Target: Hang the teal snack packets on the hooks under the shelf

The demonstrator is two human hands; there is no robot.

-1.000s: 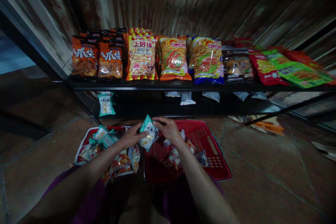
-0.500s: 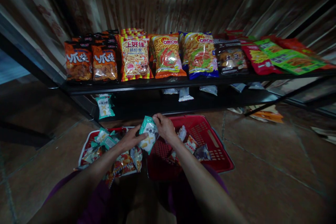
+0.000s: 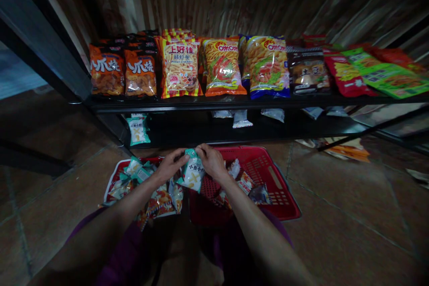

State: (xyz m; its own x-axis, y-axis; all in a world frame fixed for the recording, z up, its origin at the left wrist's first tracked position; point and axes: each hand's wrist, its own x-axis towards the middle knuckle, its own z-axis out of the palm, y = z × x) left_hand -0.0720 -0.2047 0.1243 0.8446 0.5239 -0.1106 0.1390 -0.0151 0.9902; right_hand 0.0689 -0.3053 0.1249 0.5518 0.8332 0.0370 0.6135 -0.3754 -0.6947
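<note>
Both my hands hold one small teal-and-white snack packet (image 3: 193, 175) by its top edge, above the gap between two red baskets on the floor. My left hand (image 3: 170, 165) pinches the packet's upper left corner. My right hand (image 3: 210, 161) pinches the upper right corner. The left red basket (image 3: 112, 179) holds several similar teal packets and other snack bags. The right red basket (image 3: 275, 187) holds a few small packets along its left side.
A black metal shelf (image 3: 214, 103) stands ahead, its top level lined with large snack bags (image 3: 223, 67). One teal packet (image 3: 138, 129) and a few pale packets (image 3: 241, 118) sit on the lower level. Brown tiled floor lies around, with loose bags (image 3: 348, 149) at the right.
My hands shifted their grip up to the packet's top corners, so it now hangs upright between them. The camera view moved slightly.
</note>
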